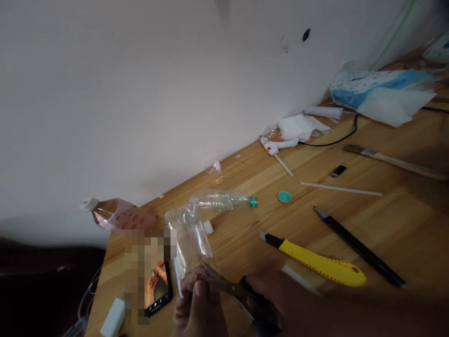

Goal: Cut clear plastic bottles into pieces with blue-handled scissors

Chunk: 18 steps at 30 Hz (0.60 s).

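Observation:
My left hand [200, 304] is closed in a pinch at the bottom middle; what its fingers hold is too small and dim to make out. In my right hand [280, 295] is a pair of scissors [228, 286] with dark handles, its blades reaching across to my left fingertips. Just beyond the left hand is a clear plastic bottle piece [191, 229]; I cannot tell whether the fingers touch it. Behind that lies a clear bottle [224, 200] with a green neck ring. A yellow utility knife [319, 262] rests beyond my right hand, near a white strip [300, 279].
A pink-labelled bottle [126, 214] and a phone [159, 290] are at the left. Toward the right lie a green cap [284, 196], a black pen-like tool [361, 248], a glue stick [340, 188] and a brush [393, 160]. A corded glue gun [280, 144] lies near the wall.

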Each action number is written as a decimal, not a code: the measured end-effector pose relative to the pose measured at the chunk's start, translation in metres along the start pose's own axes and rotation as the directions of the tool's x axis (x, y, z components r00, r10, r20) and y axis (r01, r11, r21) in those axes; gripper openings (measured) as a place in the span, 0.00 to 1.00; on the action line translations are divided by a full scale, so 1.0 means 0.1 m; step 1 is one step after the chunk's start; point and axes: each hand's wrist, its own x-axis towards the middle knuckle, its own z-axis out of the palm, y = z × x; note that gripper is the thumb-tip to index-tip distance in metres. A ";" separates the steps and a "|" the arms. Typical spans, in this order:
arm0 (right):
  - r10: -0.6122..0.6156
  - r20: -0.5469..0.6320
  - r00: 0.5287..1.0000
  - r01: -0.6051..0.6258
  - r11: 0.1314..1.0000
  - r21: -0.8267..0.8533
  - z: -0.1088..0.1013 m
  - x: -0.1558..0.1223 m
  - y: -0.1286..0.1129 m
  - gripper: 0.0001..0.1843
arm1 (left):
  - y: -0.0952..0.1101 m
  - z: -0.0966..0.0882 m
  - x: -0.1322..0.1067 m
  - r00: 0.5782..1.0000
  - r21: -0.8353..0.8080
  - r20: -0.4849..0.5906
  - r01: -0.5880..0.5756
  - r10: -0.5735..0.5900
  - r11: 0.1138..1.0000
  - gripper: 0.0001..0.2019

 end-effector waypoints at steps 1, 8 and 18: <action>0.004 -0.014 1.000 -0.005 1.000 -0.020 0.01 0.00 -0.01 0.12 | 0.03 0.06 -0.03 1.000 0.009 -0.020 0.002 -0.002 1.000 0.15; 0.012 -0.036 0.999 -0.013 1.000 -0.017 0.01 0.00 -0.09 0.11 | 0.22 0.50 -0.29 0.994 0.099 -0.102 -0.022 0.032 0.995 0.18; 0.006 -0.078 0.997 -0.007 1.000 -0.015 0.07 0.00 -0.02 0.12 | 0.17 0.30 -0.14 0.998 0.096 -0.062 0.011 -0.005 0.995 0.16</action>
